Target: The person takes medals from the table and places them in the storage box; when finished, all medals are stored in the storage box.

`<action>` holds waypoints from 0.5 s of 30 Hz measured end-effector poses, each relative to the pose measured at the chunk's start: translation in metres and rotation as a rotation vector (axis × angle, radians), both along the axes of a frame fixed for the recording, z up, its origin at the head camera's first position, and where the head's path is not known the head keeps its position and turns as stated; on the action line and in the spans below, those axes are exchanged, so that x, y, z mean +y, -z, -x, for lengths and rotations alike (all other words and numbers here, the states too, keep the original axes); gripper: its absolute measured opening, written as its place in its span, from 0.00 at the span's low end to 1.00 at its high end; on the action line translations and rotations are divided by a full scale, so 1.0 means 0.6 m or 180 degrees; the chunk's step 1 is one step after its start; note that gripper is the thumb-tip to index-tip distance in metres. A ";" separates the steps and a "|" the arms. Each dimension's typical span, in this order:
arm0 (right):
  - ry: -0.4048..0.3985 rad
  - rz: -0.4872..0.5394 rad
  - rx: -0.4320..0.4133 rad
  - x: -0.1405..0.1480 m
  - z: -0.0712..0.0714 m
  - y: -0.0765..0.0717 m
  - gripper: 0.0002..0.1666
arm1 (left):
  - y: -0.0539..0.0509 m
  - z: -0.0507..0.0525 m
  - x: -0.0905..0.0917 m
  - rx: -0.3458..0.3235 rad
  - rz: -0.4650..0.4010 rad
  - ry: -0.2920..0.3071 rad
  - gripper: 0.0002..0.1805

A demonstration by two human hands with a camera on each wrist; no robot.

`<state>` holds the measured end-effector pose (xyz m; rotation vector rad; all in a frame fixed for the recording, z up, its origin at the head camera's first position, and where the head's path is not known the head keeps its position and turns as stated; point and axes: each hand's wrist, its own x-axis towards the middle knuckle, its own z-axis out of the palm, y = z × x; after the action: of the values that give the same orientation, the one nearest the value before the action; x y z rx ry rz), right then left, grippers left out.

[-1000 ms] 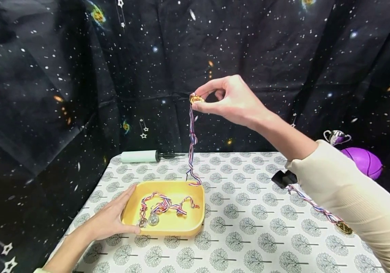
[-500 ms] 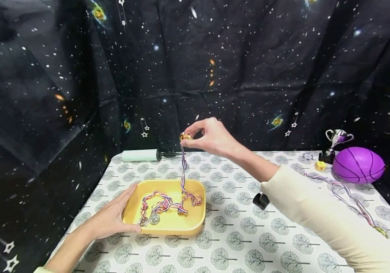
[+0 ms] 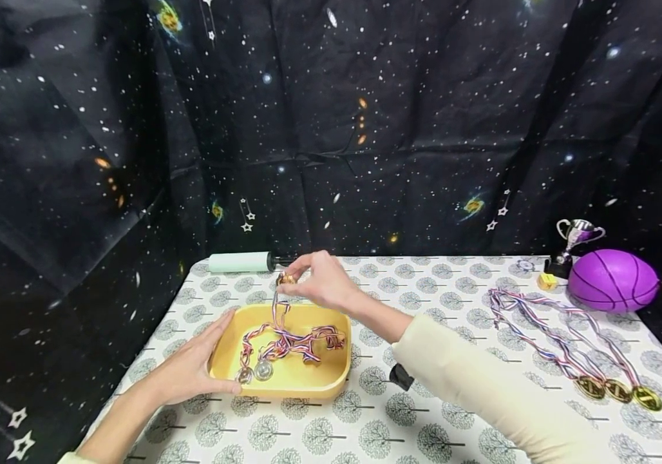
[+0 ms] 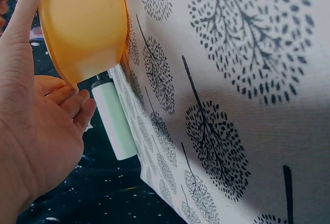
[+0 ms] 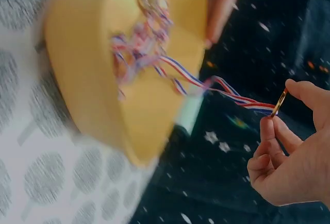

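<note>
My right hand (image 3: 325,280) pinches a gold medal (image 3: 286,280) by its edge between thumb and fingertips, above the far rim of a yellow plastic bin (image 3: 308,390). From the medal, a red, white and blue ribbon (image 5: 221,86) runs down into the bin. Two silver medals (image 3: 264,369) with bunched ribbons lie inside, toward the near left corner. At the bin's left end, my left hand (image 3: 189,370) grips the wall, thumb along the near rim. In the left wrist view, fingers (image 4: 77,103) of that hand curl at the bin's (image 4: 85,23) edge.
Three gold medals (image 3: 618,390) with ribbons spread out lie on the right of the tree-patterned tablecloth (image 3: 412,425). Behind them are a purple ball (image 3: 614,281), a silver trophy cup (image 3: 574,240) and a small yellow cube (image 3: 547,281). A pale green hand pump (image 3: 241,261) lies at the back left.
My right hand has come down and left with the gold medal, and its ribbon has gathered in the bin. The left hand has stayed on the bin.
</note>
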<state>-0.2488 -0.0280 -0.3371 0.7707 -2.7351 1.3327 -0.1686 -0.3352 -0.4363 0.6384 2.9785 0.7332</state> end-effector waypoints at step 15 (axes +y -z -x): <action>-0.0209 -0.0727 -0.0218 -0.064 -0.069 0.146 0.26 | 0.003 0.000 -0.002 0.0049 -0.0008 0.0054 0.77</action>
<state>-0.2071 -0.0666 -0.4247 0.8484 -2.9781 1.0876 -0.1686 -0.3363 -0.4379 0.6717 2.9826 0.7343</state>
